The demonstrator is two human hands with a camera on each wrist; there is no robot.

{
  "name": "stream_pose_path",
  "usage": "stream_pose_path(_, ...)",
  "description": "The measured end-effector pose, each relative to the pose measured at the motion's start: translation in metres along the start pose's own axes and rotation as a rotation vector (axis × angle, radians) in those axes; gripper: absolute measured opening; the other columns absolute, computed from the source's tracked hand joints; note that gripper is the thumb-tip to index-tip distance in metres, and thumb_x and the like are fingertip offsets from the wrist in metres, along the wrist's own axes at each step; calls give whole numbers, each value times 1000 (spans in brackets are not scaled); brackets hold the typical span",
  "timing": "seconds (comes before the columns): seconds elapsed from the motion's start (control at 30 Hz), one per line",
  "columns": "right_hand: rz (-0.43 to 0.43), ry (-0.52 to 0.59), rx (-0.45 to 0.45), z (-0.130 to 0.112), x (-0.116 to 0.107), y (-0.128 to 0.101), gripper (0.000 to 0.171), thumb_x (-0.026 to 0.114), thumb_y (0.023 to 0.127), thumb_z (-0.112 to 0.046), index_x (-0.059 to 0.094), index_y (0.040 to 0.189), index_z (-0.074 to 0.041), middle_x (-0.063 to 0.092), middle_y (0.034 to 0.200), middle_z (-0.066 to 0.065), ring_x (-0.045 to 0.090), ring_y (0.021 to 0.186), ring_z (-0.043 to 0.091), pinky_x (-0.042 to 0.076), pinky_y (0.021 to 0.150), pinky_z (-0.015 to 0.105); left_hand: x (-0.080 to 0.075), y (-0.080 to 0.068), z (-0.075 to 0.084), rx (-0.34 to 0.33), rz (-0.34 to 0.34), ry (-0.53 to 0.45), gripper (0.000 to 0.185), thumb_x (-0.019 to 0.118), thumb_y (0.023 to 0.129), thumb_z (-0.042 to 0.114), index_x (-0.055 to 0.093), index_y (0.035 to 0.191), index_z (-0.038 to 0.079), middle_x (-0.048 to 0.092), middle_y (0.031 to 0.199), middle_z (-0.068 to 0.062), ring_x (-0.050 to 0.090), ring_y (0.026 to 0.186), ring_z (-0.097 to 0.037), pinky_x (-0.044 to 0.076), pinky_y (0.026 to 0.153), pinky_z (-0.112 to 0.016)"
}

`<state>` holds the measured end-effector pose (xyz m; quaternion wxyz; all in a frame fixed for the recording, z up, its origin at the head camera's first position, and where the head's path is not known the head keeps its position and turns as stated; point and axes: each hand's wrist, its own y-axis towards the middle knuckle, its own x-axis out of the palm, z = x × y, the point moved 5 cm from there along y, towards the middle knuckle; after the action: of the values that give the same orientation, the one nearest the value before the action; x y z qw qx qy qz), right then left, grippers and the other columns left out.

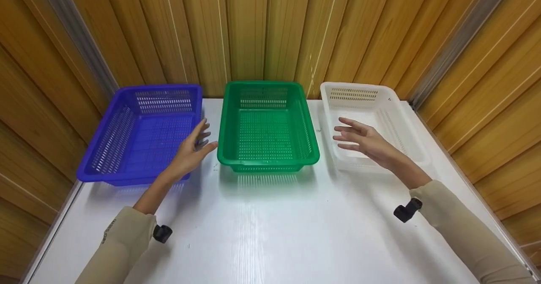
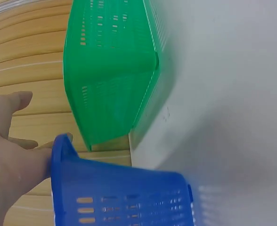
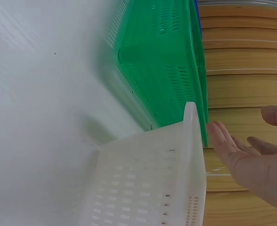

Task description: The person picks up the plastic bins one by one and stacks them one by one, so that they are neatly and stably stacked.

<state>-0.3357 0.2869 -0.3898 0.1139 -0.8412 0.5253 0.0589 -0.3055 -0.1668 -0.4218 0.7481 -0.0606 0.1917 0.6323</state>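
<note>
Green basket (image 1: 267, 125) sits upright and empty at the middle of the white table (image 1: 270, 233). Blue basket (image 1: 141, 134) lies just beside it on the left, white basket (image 1: 372, 123) just right, both slatted, upright and empty.

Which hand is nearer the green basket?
Left. The left hand is at the green basket's near-left corner, fingers almost on its rim; the right hand is over the white basket, clearly apart.

Left hand (image 1: 190, 151) open, right hand (image 1: 363, 142) open, fingers spread
</note>
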Motion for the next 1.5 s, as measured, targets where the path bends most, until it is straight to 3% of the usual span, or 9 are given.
stream_pose_path(0.13, -43, 3, 25, 3, 7, 2, 69, 55, 107, -23, 19, 163, -4, 29, 164, 26, 60, 132, 19, 52, 106, 30, 7, -1, 1, -44, -29, -50, 79, 59, 104, 17, 9, 165, 8, 18, 170, -20, 26, 155, -39, 26, 127, -47)
stream_pose_path(0.47, -83, 48, 81, 4, 21, 4, 68, 53, 108, -21, 17, 163, -3, 26, 166, 25, 47, 144, 40, 53, 105, 34, 27, -4, -1, -200, -119, -100, 82, 57, 105, 25, 2, 166, 14, 6, 173, -15, 14, 159, -37, 23, 127, -55)
stream_pose_path(0.73, -147, 81, 117, 8, 41, 4, 71, 49, 109, -19, 9, 163, 1, 19, 168, 27, 41, 145, 44, 53, 105, 36, 39, -2, -16, -301, -109, -143, 88, 57, 104, 25, -6, 165, 13, 5, 172, -20, 14, 158, -43, 25, 124, -60)
stream_pose_path(0.9, -180, 87, 138, 12, 53, 3, 75, 48, 109, -21, 2, 162, 2, 25, 165, 30, 44, 144, 45, 48, 109, 44, 49, 1, -27, -368, -106, -226, 90, 57, 104, 26, -7, 165, 17, 12, 171, -21, 23, 156, -39, 25, 126, -54)
stream_pose_path(1.07, -192, 122, 164, 18, 64, 4, 80, 50, 108, -19, -6, 162, 3, 30, 161, 33, 42, 145, 46, 46, 111, 47, 56, 1, -34, -375, -103, -317, 81, 54, 105, 27, 0, 166, 23, 25, 166, -21, 32, 152, -34, 26, 127, -48)
stream_pose_path(1.27, -212, 155, 151, 26, 72, 7, 78, 50, 108, -17, -2, 162, 1, 34, 159, 32, 61, 130, 27, 44, 111, 52, 61, 1, -36, -359, -105, -385, 77, 50, 107, 26, 0, 166, 28, 26, 166, -21, 34, 151, -33, 25, 127, -48)
stream_pose_path(1.5, -178, 219, 175, 33, 82, 11, 76, 49, 108, -16, -1, 164, -4, 42, 153, 25, 53, 137, 40, 42, 113, 52, 63, -1, -39, -362, -114, -410, 82, 53, 107, 29, -5, 164, 38, 19, 169, -18, 31, 154, -31, 23, 128, -49)
